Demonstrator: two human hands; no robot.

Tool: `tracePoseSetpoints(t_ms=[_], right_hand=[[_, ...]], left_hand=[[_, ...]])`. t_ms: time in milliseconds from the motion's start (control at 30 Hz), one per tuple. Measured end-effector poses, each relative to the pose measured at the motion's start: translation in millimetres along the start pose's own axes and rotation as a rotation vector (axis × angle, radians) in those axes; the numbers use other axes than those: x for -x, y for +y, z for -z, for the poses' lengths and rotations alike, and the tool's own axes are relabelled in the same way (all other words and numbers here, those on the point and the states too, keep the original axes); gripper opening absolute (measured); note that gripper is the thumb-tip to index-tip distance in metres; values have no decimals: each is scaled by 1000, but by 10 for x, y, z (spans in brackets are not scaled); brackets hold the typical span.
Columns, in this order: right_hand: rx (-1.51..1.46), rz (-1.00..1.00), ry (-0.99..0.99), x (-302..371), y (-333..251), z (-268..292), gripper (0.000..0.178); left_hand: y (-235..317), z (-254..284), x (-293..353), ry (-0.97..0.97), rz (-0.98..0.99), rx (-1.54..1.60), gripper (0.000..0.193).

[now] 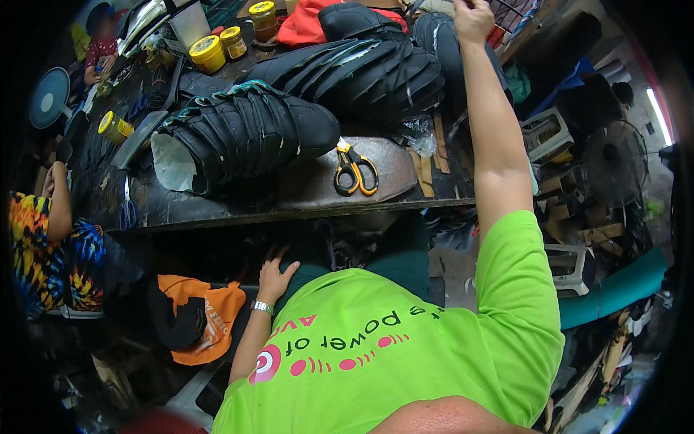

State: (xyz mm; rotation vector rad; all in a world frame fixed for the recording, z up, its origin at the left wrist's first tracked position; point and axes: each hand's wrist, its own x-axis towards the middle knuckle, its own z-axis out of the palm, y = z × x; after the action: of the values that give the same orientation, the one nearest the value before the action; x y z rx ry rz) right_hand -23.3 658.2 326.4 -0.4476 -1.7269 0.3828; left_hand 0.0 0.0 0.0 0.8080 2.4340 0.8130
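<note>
- On the far side of the dark workbench [289, 199], left of the black stacks, stand several jars with yellow lids [208, 52]; the lids are on, so the contents cannot be seen.
- One more yellow-lidded jar [113, 126] sits near the left end of the workbench, also closed.
- A pale, whitish container [189, 23] stands behind the jars; what is inside it is hidden.
- The right hand [473, 18] is stretched far over the workbench, beyond the rear stack of black shoe pieces [361, 76]. Its fingers are curled closed at the top edge of the picture, but the thing they grip is cut off, so I cannot tell what it is.
- The rear stack lies just left of and below this hand; the forearm passes along the right side of the stack.
- The left hand [275, 278] is below the front edge of the workbench, fingers spread open and resting on the person's dark green knee, holding nothing. A metal watch is on its wrist.
- A second stack of black pieces [246, 137] lies at the middle-left of the workbench, well apart from both hands.
- Scissors with orange and black handles [354, 170] lie closed on the workbench, just right of this second stack.
- An orange cloth [206, 315] lies under the workbench, left of the left hand.
- Another person in a colourful shirt [43, 253] sits at the left end of the workbench, partly cut off.
</note>
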Motion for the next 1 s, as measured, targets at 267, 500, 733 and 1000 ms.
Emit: tracePoseSetpoints(t_ms=[267, 500, 733, 1000], right_hand=[[312, 264, -104, 486, -311, -82, 37], [-48, 204, -390, 1885, -1227, 545, 20], [-74, 104, -329, 2658, -1260, 931, 14], [-243, -156, -363, 2907, -1257, 1244, 12]], left_hand=[[52, -24, 90, -28, 52, -38, 62], [20, -30, -6, -149, 100, -28, 72], [-182, -150, -315, -303, 132, -21, 81], [-366, -255, -623, -313, 131, 26, 85]])
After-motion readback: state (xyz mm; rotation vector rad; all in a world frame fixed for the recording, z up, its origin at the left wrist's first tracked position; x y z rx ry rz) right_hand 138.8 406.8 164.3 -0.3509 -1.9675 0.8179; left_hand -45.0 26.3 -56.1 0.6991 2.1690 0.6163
